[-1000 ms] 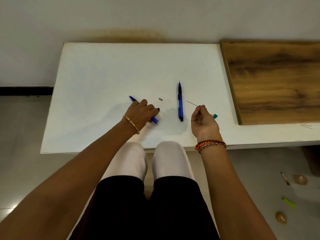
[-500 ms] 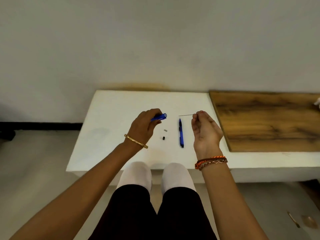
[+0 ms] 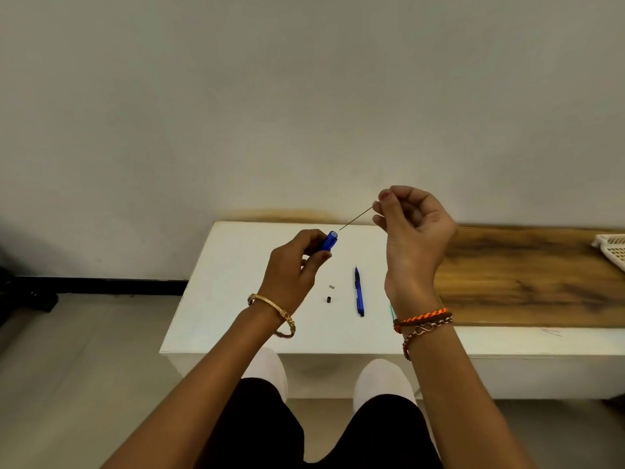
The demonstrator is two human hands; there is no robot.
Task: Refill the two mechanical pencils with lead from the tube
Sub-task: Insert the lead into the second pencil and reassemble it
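I'm looking down past my knees at the white table (image 3: 236, 299), with a wood board (image 3: 527, 275) butting its right side and a basket (image 3: 614, 248) corner at the far right edge.

My left hand (image 3: 291, 265) is raised off the table with its fingers curled round the first pencil (image 3: 329, 240), open barrel end pointing up and to the right. My right hand (image 3: 411, 228) is higher and to the right, thumb and forefinger pinching the lead (image 3: 355, 219).

The second pencil (image 3: 359, 292) lies flat on the table between my wrists, tip pointing away from me, untouched. Just left of it sit a small black cap (image 3: 328, 299) and a pale eraser (image 3: 331, 286), a little apart from each other. I take the green sliver (image 3: 391, 311) showing by my right wrist to be the tube, mostly hidden.

What the next move turns on: the lead slants down-left from my right fingertips, and its free end sits just beside the barrel mouth, up and to its right, not yet inside as far as I can tell. The lead's axis nearly lines up with the barrel. The right hand does the feeding; the left only steadies.

Against half a second ago, both hands have lifted, the right more so, the lead has tipped from level to slanted, and its free end has closed in on the barrel. The view has also pitched up toward the wall.
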